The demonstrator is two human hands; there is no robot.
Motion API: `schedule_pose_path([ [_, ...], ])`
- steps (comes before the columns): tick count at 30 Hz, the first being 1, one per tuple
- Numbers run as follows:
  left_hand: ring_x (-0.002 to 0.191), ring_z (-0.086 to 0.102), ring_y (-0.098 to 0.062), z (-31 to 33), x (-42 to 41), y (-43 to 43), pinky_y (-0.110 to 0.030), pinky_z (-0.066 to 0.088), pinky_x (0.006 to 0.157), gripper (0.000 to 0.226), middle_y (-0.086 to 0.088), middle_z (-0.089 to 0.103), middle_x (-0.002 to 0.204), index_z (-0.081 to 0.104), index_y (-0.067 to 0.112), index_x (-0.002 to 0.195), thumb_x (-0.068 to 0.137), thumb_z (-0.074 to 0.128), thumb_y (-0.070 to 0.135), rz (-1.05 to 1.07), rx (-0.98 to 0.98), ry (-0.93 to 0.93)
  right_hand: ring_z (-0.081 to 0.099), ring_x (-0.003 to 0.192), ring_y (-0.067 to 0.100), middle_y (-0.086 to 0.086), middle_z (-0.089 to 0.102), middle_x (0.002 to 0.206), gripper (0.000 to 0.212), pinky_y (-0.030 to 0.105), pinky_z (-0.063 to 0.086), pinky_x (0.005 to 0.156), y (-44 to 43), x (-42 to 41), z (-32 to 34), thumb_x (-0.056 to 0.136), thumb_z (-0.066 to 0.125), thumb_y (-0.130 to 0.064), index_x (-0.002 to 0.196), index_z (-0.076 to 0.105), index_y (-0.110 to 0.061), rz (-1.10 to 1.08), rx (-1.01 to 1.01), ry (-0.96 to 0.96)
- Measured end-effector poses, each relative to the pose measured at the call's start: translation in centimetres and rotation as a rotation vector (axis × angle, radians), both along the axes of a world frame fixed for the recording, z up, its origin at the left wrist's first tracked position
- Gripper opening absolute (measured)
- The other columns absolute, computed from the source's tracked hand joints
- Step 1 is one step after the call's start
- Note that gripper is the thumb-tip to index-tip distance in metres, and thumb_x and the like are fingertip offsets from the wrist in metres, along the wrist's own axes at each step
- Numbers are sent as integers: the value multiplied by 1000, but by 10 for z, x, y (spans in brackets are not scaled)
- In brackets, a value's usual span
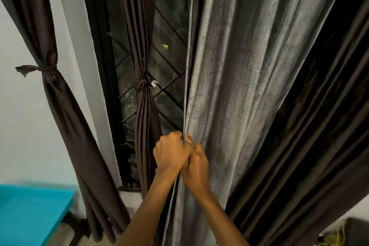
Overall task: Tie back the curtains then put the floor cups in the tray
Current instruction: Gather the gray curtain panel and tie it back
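Hands meet at the leading edge of the grey curtain [235, 78], which hangs loose over the right part of the window [169, 32]. The left hand [169, 154] is closed on that edge, fingers curled round the hem. The right hand [196, 166] lies touching it, fingers folded into the same cloth; a ring shows on one finger. Two dark curtains, the far-left curtain [50, 46] and the middle curtain [142, 50], are already bound with a knotted tie each. No tie for the grey curtain can be seen. Cups and tray are not in view; a blue table [30, 209] stands at lower left.

Probable faults: the grip takes only the hem, so gathering may leave folds out of the bundle. The fabric looks smooth and may slip before a knot holds. A hard pull downward could strain the hanging above.
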State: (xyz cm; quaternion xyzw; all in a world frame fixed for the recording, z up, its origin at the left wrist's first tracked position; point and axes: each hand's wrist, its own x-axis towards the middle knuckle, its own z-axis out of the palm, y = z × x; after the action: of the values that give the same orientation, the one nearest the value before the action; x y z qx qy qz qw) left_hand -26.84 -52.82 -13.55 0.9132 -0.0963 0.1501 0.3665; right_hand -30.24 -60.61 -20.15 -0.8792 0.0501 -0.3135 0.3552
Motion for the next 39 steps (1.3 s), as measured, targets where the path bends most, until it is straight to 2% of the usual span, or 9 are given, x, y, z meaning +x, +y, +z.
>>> schedule_pose_path([
  [4,77,67,-35,2,2,-4,-33,40,61,46,-5,66,72,44,22,60,96,55,48,-12,9,-32,57,83,0,0,62,97,41,7,44,66,-7,2,1,107,44,-36,132,62,-9,-4,-23,30],
  [10,75,67,-38,-1,4,-4,-33,39,59,45,-5,62,67,52,18,61,97,56,46,-10,-20,-49,58,104,5,-1,62,113,43,26,54,88,-19,-8,19,104,52,-22,147,49,-20,101,27,130],
  [14,76,65,-42,-2,5,-1,-36,43,61,44,-13,68,74,54,18,63,98,57,44,-2,-17,-80,60,95,8,-2,59,110,37,22,52,83,-22,-30,42,99,60,-13,136,59,-12,-137,70,-163],
  [18,63,58,-33,-2,6,1,-33,37,57,50,2,48,56,45,17,56,98,59,42,-13,-26,-63,54,105,17,7,51,117,46,22,46,89,-39,-41,71,90,73,-27,126,52,-9,-433,14,-448],
  [21,57,51,-28,-4,7,0,-32,35,56,54,5,44,54,42,17,53,98,60,41,-22,-37,-48,48,122,28,12,47,131,73,41,47,102,-56,-35,81,83,79,-44,134,44,-6,-539,29,-324],
  [24,56,50,-27,-5,8,-2,-30,33,54,55,3,45,53,40,17,53,98,60,41,-43,-41,-49,55,120,30,11,56,128,60,46,48,102,-70,-32,76,88,76,-34,134,50,-5,-476,174,-200],
  [27,54,49,-27,-6,9,-2,-29,29,51,56,3,43,51,38,17,52,98,60,41,-50,-49,-49,60,87,16,2,63,98,24,31,53,81,-62,-40,61,92,71,-20,111,61,-10,-401,171,-246],
  [30,56,53,-32,-7,9,-1,-31,29,52,59,3,40,50,34,17,52,98,60,42,-65,-50,-61,41,70,5,-4,51,83,12,5,36,66,-36,-40,46,93,69,-15,90,57,-16,-330,45,-265],
  [39,45,48,-16,-20,6,-4,-30,26,48,56,3,42,44,41,19,52,99,59,43,-175,-122,-110,52,72,7,-2,61,84,10,7,37,64,-10,-14,23,100,60,-13,93,67,-10,-226,91,-162],
])
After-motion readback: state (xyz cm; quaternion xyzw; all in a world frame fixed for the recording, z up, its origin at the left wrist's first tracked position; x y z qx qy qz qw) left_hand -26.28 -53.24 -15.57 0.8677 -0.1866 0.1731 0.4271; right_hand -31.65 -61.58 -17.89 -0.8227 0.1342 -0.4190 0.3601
